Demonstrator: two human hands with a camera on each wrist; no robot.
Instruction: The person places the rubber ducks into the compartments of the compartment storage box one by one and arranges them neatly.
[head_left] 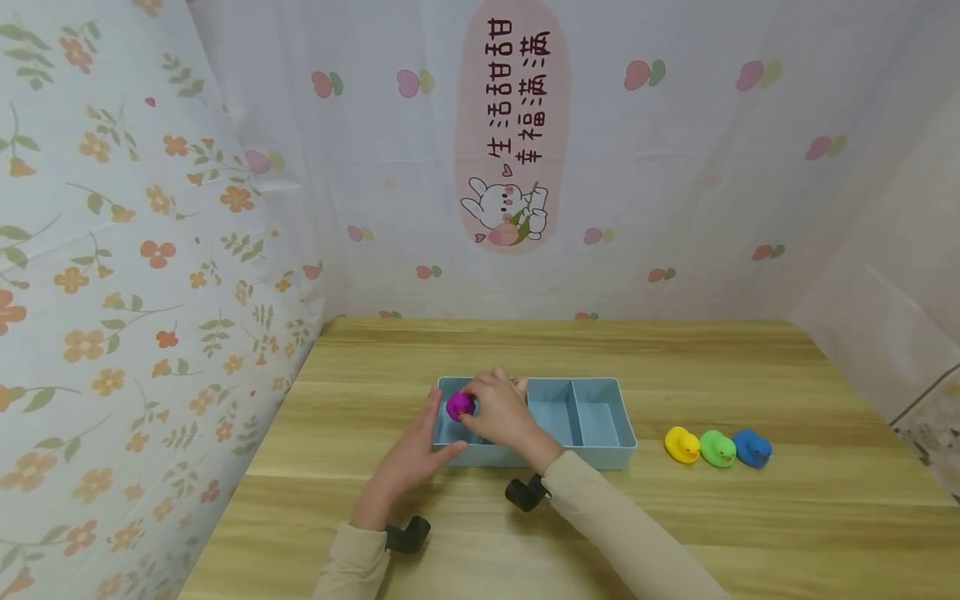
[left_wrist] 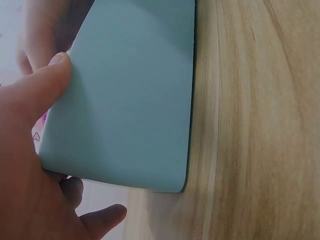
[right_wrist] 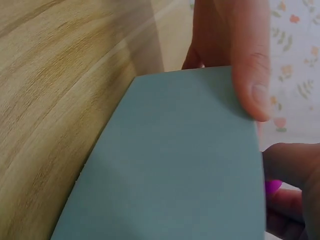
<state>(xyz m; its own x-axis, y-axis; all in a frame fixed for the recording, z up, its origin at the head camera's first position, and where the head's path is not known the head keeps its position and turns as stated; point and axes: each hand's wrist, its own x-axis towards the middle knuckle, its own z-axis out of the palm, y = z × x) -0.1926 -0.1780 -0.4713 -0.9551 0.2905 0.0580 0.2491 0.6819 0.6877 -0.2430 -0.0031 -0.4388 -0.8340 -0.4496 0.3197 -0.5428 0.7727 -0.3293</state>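
Observation:
My right hand (head_left: 501,410) pinches a purple rubber duck (head_left: 460,407) at the leftmost compartment of a blue-grey divided box (head_left: 525,455). In the right wrist view, a sliver of the purple duck (right_wrist: 273,186) shows by the fingers, the rest hidden behind the box wall. My left hand (head_left: 414,450) grips the box's left end, its thumb on the front rim and its fingers around the left side. The left wrist view shows that thumb against the box's front wall (left_wrist: 125,100). The right hand covers part of the second compartment.
To the right of the box, a yellow duck (head_left: 682,445), a green duck (head_left: 717,449) and a blue duck (head_left: 752,448) sit in a row on the wooden table (head_left: 465,533). Patterned cloth (head_left: 390,167) hangs behind the table and along its left side.

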